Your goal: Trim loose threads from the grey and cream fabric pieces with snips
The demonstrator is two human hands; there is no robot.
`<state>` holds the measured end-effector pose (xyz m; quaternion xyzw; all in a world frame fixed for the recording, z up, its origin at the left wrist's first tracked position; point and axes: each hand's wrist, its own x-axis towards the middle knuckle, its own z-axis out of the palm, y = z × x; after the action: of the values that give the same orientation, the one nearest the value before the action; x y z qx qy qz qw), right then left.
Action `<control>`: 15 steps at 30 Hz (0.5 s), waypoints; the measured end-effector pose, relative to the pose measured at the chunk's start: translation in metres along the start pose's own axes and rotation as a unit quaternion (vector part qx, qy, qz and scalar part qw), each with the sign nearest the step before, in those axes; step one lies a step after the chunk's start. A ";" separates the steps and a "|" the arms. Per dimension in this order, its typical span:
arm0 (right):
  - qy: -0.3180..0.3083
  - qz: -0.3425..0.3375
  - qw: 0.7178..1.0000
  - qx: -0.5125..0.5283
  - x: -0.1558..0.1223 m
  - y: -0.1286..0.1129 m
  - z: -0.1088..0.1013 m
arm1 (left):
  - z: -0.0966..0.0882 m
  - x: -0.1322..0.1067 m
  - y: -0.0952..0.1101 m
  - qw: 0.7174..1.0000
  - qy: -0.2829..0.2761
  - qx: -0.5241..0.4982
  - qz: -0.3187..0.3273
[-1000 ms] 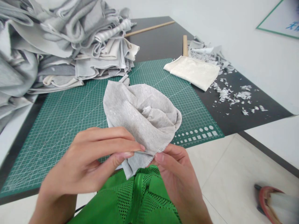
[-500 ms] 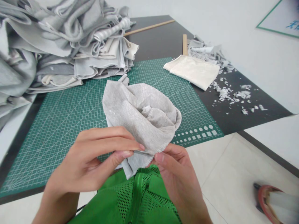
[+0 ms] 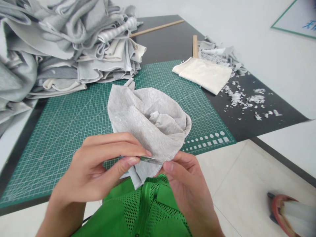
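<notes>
A piece of light grey knit fabric (image 3: 148, 108) lies bunched up above the green cutting mat, with a raw, fringed edge towards me. My left hand (image 3: 101, 168) pinches slim metal tweezers (image 3: 151, 160) between thumb and fingers. They lie across the fabric near its fringed edge, and their tip reaches the fingertips of my right hand. That edge is gripped by my right hand (image 3: 185, 177), thumb on top; the fingers beneath are partly hidden. Whether the tip is inside the cloth or only against it, I cannot tell.
The green cutting mat (image 3: 74, 115) covers the black table (image 3: 163, 44). A tall heap of grey fabric (image 3: 56, 39) stands at the left. Cream cloth (image 3: 203, 74), a wooden stick (image 3: 195, 46) and fabric scraps (image 3: 237, 97) lie at the right. A red shoe (image 3: 281, 210) shows on the floor.
My left hand has tilted the tweezers slightly, so more of their flat side shows. The fabric and my right hand stay almost in place.
</notes>
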<state>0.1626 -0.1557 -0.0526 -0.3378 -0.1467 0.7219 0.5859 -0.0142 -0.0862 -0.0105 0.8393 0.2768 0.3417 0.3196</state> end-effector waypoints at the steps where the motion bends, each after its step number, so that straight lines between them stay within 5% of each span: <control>1: 0.000 -0.001 1.000 0.002 0.000 0.000 0.000 | 0.000 0.000 0.000 1.000 -0.003 -0.001 0.002; 9: 0.011 0.004 1.000 0.000 -0.002 -0.001 0.000 | -0.005 0.004 -0.003 0.999 -0.004 0.003 0.037; 15: 0.000 -0.010 1.000 -0.007 -0.002 0.000 -0.002 | -0.007 -0.009 0.002 0.997 0.049 0.037 -0.045</control>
<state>0.1639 -0.1580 -0.0531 -0.3407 -0.1552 0.7150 0.5905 -0.0242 -0.0907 -0.0089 0.8191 0.3424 0.3575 0.2898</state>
